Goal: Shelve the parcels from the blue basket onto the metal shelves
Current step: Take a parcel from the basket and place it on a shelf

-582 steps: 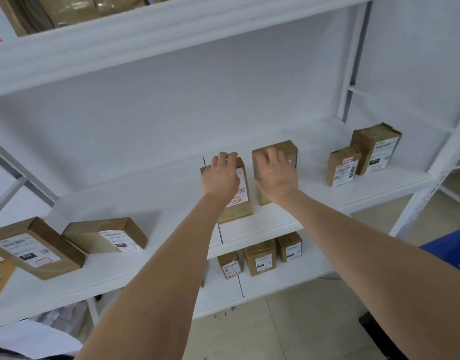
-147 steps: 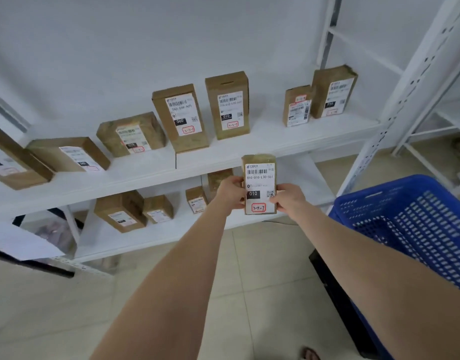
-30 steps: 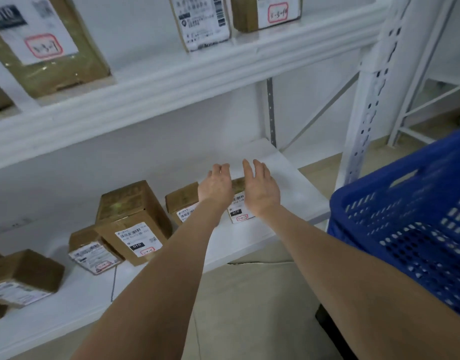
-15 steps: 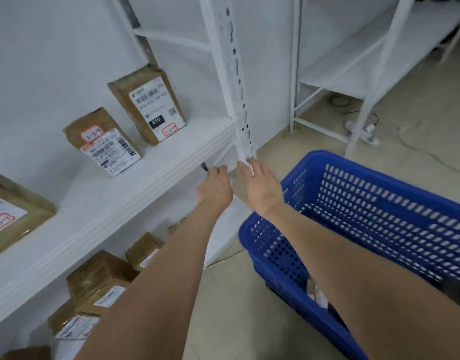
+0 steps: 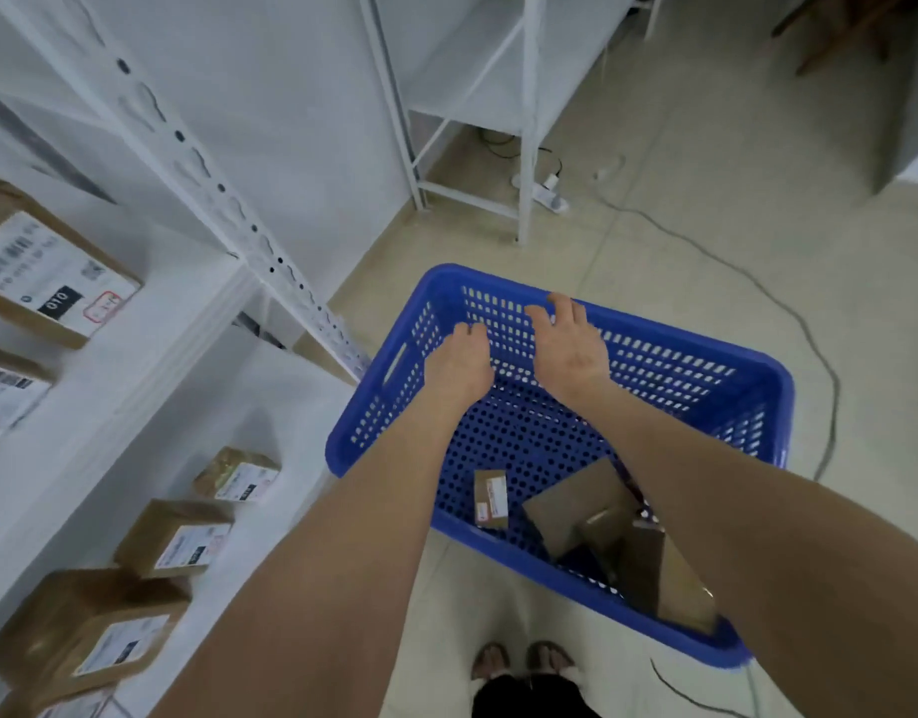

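Beige tiled floor (image 5: pixel 705 163) under me, faint joint lines. Plain white wall (image 5: pixel 301 121) ahead and left; light is flat and even, shadows soft. A second white rack (image 5: pixel 525 121) stands against it. White power strip (image 5: pixel 550 198) lies by its foot; a grey cable (image 5: pixel 832 391) trails across the tiles on my right. Dark wooden furniture (image 5: pixel 835 33) at far right, blurred.

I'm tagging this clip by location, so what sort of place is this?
Probably a parcel storeroom or pickup depot: white metal shelves hold labelled cardboard parcels, and a blue basket holds more.
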`<state>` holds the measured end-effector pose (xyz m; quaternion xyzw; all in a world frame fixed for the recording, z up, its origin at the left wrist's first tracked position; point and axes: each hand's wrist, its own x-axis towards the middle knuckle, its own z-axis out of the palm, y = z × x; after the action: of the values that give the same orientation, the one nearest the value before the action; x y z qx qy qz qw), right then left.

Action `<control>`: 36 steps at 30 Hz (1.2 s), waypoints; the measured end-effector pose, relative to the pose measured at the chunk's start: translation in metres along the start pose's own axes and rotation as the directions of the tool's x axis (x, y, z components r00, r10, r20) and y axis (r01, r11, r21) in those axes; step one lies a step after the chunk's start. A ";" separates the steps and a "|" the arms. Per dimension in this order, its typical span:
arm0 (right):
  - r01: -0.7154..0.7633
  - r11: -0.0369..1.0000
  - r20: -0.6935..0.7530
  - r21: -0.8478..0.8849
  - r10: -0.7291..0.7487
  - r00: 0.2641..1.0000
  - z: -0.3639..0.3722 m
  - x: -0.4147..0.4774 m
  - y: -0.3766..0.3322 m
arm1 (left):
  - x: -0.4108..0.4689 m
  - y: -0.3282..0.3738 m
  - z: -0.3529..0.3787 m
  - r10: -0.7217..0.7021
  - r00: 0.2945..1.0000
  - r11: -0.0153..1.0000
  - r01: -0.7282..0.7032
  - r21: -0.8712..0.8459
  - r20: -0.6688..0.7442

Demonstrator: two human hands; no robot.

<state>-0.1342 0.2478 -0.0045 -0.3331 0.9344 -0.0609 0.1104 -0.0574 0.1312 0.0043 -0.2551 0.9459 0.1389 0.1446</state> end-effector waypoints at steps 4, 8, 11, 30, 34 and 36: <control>-0.082 0.997 0.102 -0.008 0.082 0.991 0.020 -0.003 0.054 | 0.016 0.043 0.040 0.013 0.992 1.000 -0.016 0.026 0.123; -0.127 0.992 0.203 0.002 0.124 0.971 0.052 -0.001 0.097 | 0.030 0.071 0.087 -0.022 0.965 1.000 0.018 0.018 0.260; -0.116 0.993 0.258 0.015 0.108 0.960 0.082 0.003 0.109 | 0.037 0.075 0.121 -0.090 0.937 0.995 0.099 -0.010 0.338; -0.722 0.582 0.863 0.375 0.065 0.500 0.359 0.042 0.032 | 0.109 -0.058 0.317 -0.368 0.599 0.860 0.509 0.016 0.711; -0.839 0.381 0.892 0.388 0.072 0.446 0.348 0.053 0.028 | 0.107 -0.060 0.307 -0.421 0.572 0.707 0.693 -0.141 0.704; -0.832 0.339 0.869 0.439 0.075 0.489 0.324 0.063 0.026 | 0.110 -0.061 0.282 -0.440 0.633 0.605 0.733 -0.311 0.636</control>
<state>-0.1182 0.2148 -0.3333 0.0859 0.7025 -0.3260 0.6268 -0.0594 0.1269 -0.3043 -0.5476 0.6475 0.4042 0.3428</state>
